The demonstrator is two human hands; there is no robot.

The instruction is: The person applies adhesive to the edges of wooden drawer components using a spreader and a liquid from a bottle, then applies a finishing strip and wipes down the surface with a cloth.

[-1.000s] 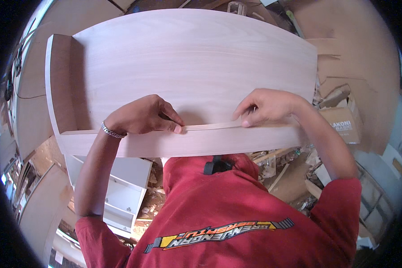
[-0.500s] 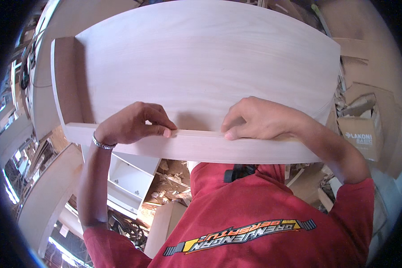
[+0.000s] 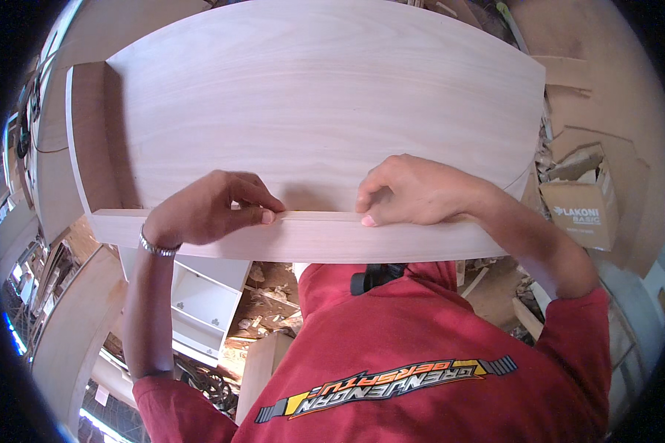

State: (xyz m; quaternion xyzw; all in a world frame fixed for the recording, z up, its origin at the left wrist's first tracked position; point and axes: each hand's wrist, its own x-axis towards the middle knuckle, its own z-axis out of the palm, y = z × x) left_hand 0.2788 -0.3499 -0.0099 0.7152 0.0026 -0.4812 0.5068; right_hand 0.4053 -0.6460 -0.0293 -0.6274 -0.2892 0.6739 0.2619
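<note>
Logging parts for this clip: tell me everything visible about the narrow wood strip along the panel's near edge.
The wood strip is a long, pale board with faint grain, like the big panel behind it. It runs left to right along the panel's near edge, standing up from it as a low wall, and meets a darker side piece at its left end. The left hand and right hand both press fingers on its top edge.

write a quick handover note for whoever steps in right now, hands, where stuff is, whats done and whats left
Left hand: fingers curled on the top edge of the front rail, thumb pressing it.
Right hand: fingertips pressing the same edge, a gap apart.
Wood panel lies flat behind the rail; side piece stands at its left end.
Done: rail sits against the panel's near edge.
Left: cannot tell whether the joint is fixed; keep pressing.
</note>
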